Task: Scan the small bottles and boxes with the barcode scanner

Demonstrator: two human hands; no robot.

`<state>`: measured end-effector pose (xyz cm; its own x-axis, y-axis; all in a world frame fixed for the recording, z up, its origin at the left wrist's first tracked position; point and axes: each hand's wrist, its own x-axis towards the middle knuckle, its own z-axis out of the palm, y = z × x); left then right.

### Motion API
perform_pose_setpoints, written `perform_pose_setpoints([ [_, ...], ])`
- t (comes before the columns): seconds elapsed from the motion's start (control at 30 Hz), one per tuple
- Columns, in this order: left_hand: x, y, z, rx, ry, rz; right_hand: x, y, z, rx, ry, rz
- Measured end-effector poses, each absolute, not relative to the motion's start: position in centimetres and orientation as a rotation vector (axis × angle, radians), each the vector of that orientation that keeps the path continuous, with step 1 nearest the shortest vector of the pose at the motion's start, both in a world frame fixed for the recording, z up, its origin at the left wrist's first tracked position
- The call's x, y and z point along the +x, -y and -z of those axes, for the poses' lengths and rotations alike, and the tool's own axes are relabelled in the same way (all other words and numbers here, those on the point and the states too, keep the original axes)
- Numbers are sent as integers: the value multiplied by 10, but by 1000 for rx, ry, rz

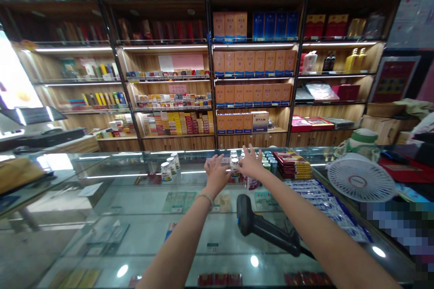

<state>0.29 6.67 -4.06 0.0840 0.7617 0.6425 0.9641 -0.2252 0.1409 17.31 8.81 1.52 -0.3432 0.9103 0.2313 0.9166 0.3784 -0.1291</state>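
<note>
Small white-capped bottles (233,162) stand in a row near the far edge of the glass counter, between my two hands. My left hand (217,174) is at their left side, fingers spread and thumb reaching toward the nearest bottle. On the other side is my right hand (251,165), its fingers stretched up and apart and its thumb side close to the same bottle. Whether either hand touches it is hard to tell. More bottles, some with green or blue caps, are partly hidden behind my right hand. Another row of white-capped bottles (166,171) stands to the left.
A black barcode scanner (249,216) lies on the glass counter (142,226) below my right forearm. Red and yellow packets (293,165), blue-white packs (325,203) and a white fan (361,178) are at the right. Shelves with orange boxes (254,63) line the back wall.
</note>
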Motion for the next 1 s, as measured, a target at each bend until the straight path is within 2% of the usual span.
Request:
perform_pose_setpoints([
  [0.4,-3,-38,33,-2064,1705,868,173,-53,-22,-1532,2434,105],
  [1.0,-5,-8,45,-2073,1733,937,181,-23,1,-1423,2255,140],
])
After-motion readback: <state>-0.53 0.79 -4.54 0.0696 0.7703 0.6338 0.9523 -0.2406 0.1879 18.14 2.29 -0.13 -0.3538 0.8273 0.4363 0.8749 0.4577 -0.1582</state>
